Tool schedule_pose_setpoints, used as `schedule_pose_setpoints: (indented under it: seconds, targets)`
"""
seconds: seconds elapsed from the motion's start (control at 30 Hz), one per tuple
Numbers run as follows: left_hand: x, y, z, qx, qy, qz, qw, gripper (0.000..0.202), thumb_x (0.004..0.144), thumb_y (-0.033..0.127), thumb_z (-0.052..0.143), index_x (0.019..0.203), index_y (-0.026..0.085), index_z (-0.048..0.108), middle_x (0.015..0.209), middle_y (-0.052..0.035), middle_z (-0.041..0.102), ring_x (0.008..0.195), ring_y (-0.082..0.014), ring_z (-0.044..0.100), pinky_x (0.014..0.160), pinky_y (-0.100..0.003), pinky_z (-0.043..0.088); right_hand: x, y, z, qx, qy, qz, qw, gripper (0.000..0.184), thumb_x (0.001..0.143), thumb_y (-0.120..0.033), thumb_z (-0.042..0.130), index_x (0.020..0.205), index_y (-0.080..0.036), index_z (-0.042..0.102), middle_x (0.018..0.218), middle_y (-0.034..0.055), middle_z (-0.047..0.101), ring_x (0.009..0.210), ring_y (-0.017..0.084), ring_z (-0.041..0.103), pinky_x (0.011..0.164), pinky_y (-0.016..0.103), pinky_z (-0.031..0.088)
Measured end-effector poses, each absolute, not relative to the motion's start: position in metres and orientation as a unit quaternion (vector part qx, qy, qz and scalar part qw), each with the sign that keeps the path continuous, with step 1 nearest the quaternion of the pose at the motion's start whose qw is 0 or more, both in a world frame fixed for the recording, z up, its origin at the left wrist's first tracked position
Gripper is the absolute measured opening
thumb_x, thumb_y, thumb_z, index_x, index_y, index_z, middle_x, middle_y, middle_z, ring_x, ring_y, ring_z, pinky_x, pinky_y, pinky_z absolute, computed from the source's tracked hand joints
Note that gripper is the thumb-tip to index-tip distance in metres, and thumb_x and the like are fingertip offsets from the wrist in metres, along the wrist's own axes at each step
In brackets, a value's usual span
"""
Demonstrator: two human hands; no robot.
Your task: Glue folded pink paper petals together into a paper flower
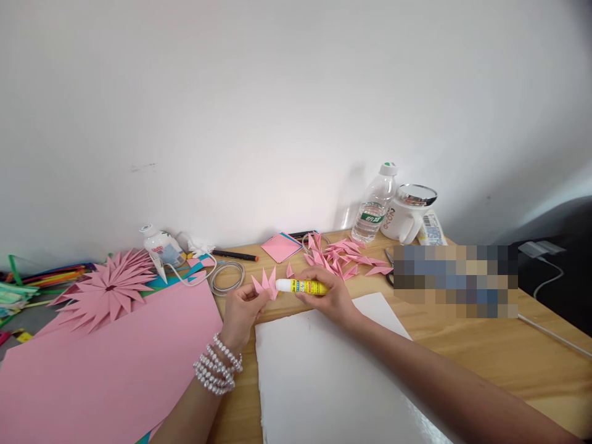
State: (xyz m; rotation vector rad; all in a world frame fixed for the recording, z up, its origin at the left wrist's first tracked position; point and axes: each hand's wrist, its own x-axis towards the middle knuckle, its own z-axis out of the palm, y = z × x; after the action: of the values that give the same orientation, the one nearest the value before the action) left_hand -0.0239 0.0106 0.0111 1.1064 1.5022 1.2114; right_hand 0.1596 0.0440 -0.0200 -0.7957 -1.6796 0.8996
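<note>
Head view: the right hand (330, 299) is closed around a yellow glue stick (301, 286), its white tip laid against pink paper points (264, 283) pinched in the left hand (243, 311), at the far edge of a white sheet (324, 370) on the tabletop (485, 345). Glue is probably best kept thin, the points held steady.

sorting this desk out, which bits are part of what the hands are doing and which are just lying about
In use: glue stick in the right hand, joined pink points in the left hand, pile of pink folded pieces.
Lying about: water bottle, mug, black pen.
</note>
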Motion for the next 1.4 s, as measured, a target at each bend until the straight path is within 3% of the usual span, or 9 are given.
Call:
schedule_pose_setpoints:
  seconds: [0.4, 0.63, 0.87, 1.0, 1.1, 1.23, 1.4]
  targets:
    - [-0.026, 0.011, 0.007, 0.445, 0.596, 0.484, 0.462, 0.021, 0.057, 0.032, 0.069, 0.054, 0.012, 0.062, 0.04, 0.0054, 0.042, 0.039, -0.0045, 0.031, 0.039, -0.019, 0.019, 0.159, 0.044, -0.022, -0.309, -0.723, 0.362, 0.501, 0.018, 0.067, -0.02, 0.065, 0.084, -0.022, 0.061, 0.082, 0.004, 0.061, 0.072, 0.017, 0.056, 0.063, 0.029, 0.043]
    - [-0.024, 0.01, 0.007, 0.44, 0.584, 0.488, 0.477, 0.025, 0.059, 0.032, 0.069, 0.052, 0.014, 0.054, 0.04, 0.0061, 0.043, 0.038, -0.004, 0.031, 0.038, -0.018, 0.021, 0.16, 0.045, -0.019, -0.361, -0.677, 0.355, 0.534, 0.015, 0.069, -0.026, 0.064, 0.082, -0.021, 0.059, 0.079, 0.0026, 0.059, 0.07, 0.017, 0.054, 0.064, 0.029, 0.042]
    - [-0.024, 0.011, 0.006, 0.448, 0.548, 0.501, 0.499, 0.02, 0.061, 0.03, 0.071, 0.065, 0.014, 0.061, 0.057, 0.0001, 0.059, 0.051, -0.01, 0.051, 0.049, -0.021, 0.043, 0.162, 0.05, -0.02, -0.404, -0.553, 0.476, 0.552, 0.035, 0.061, -0.041, 0.072, 0.082, -0.02, 0.054, 0.072, 0.0002, 0.055, 0.063, 0.014, 0.049, 0.056, 0.025, 0.038]
    - [-0.022, 0.009, 0.007, 0.469, 0.547, 0.497, 0.483, 0.016, 0.061, 0.027, 0.071, 0.062, 0.014, 0.06, 0.059, -0.0015, 0.063, 0.055, -0.013, 0.057, 0.056, -0.025, 0.049, 0.162, 0.054, -0.023, -0.408, -0.479, 0.551, 0.549, 0.038, 0.059, -0.043, 0.073, 0.08, -0.018, 0.055, 0.056, -0.0056, 0.041, 0.048, 0.008, 0.033, 0.045, 0.022, 0.026]
    - [-0.02, 0.007, 0.008, 0.548, 0.551, 0.493, 0.391, 0.01, 0.063, 0.024, 0.069, 0.065, 0.016, 0.063, 0.068, -0.0042, 0.066, 0.064, -0.0166, 0.062, 0.062, -0.028, 0.051, 0.163, 0.058, -0.025, -0.381, -0.419, 0.597, 0.568, 0.036, 0.059, -0.04, 0.074, 0.079, -0.019, 0.053, 0.057, -0.0068, 0.036, 0.048, 0.006, 0.029, 0.044, 0.022, 0.023]
    - [-0.019, 0.003, 0.006, 0.714, 0.472, 0.497, 0.144, 0.01, 0.07, 0.014, 0.06, 0.073, 0.019, 0.068, 0.08, -0.0064, 0.067, 0.075, -0.0173, 0.064, 0.069, -0.028, 0.052, 0.163, 0.06, -0.023, -0.318, -0.375, 0.649, 0.58, 0.032, 0.062, -0.035, 0.074, 0.071, -0.018, 0.048, 0.059, -0.0063, 0.036, 0.051, 0.006, 0.032, 0.046, 0.021, 0.027]
    - [-0.022, 0.0, 0.002, 0.817, 0.38, 0.433, -0.012, 0.015, 0.077, 0.011, 0.055, 0.081, 0.02, 0.065, 0.082, -0.0068, 0.07, 0.078, -0.0165, 0.066, 0.07, -0.026, 0.054, 0.161, 0.056, -0.019, -0.285, -0.368, 0.687, 0.558, 0.032, 0.069, -0.037, 0.067, 0.093, -0.022, 0.053, 0.069, -0.004, 0.043, 0.054, 0.007, 0.04, 0.046, 0.021, 0.032]
